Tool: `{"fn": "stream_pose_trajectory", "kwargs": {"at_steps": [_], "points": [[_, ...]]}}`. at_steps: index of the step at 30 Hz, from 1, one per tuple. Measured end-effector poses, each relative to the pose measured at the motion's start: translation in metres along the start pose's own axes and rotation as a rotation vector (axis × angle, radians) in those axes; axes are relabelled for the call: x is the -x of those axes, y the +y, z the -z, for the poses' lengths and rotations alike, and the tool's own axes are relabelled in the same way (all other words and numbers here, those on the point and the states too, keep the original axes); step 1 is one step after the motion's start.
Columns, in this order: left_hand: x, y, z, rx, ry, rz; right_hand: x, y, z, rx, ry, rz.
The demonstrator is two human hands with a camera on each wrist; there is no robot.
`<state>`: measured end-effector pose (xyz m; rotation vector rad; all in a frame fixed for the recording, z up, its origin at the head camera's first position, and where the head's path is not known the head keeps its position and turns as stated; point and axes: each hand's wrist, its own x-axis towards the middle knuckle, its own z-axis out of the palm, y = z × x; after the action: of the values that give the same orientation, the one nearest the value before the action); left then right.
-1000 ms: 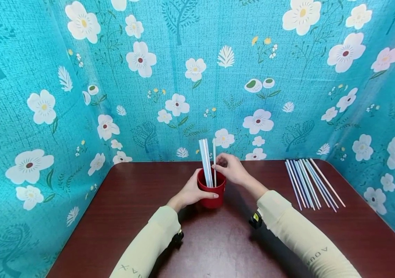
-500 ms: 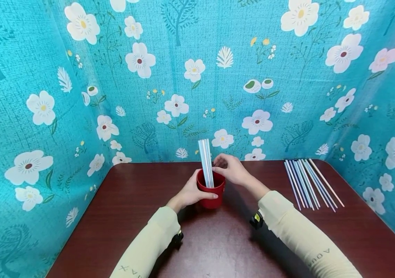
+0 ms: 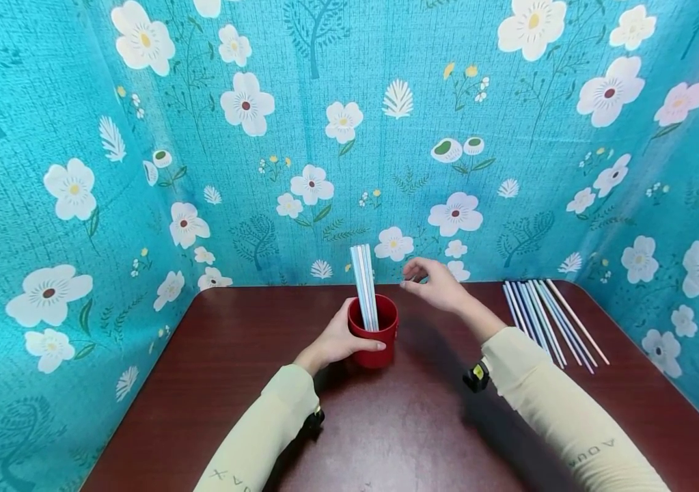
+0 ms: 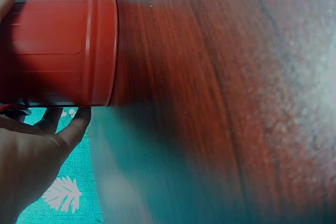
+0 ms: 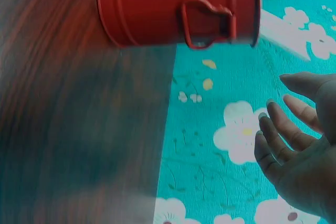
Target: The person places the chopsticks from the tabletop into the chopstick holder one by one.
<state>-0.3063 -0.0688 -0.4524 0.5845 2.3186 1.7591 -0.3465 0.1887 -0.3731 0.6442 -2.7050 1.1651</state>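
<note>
A red metal bucket (image 3: 376, 350) stands on the table in the head view, holding a bunch of thin pale blue and white straws (image 3: 364, 283) that lean left and rise above its rim. My left hand (image 3: 339, 336) grips the bucket from its left side, the thumb across its front. In the left wrist view the fingers (image 4: 73, 129) reach round the bucket's wall. My right hand (image 3: 434, 283) is in the air to the right of the bucket, its fingers loosely bent and holding nothing. The right wrist view shows it apart from the bucket's small side handle (image 5: 202, 24).
Several loose straws (image 3: 549, 321) in blue, white, purple and cream lie side by side at the table's back right. The dark red-brown table (image 3: 251, 348) ends at a blue flowered cloth (image 3: 300, 150) hanging behind and on both sides.
A pale straw beside my right fingers dropped down into the bucket and out of separate sight. My right hand then moved up and right, away from the bucket. My left hand kept its hold.
</note>
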Motion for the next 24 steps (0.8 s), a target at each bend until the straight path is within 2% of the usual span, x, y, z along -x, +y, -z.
{"fn": "stream_pose_trajectory", "kwargs": {"at_steps": [12,19,24], "points": [[0.001,-0.001,-0.001,-0.007,0.0,-0.014,0.007,0.026,0.037,0.068,0.06,-0.097],[0.001,-0.001,0.0,-0.01,0.0,-0.014,0.012,0.047,0.05,0.201,0.117,-0.084],[0.001,0.0,0.0,-0.004,-0.002,-0.01,0.018,0.063,0.056,0.253,0.103,-0.142]]}}
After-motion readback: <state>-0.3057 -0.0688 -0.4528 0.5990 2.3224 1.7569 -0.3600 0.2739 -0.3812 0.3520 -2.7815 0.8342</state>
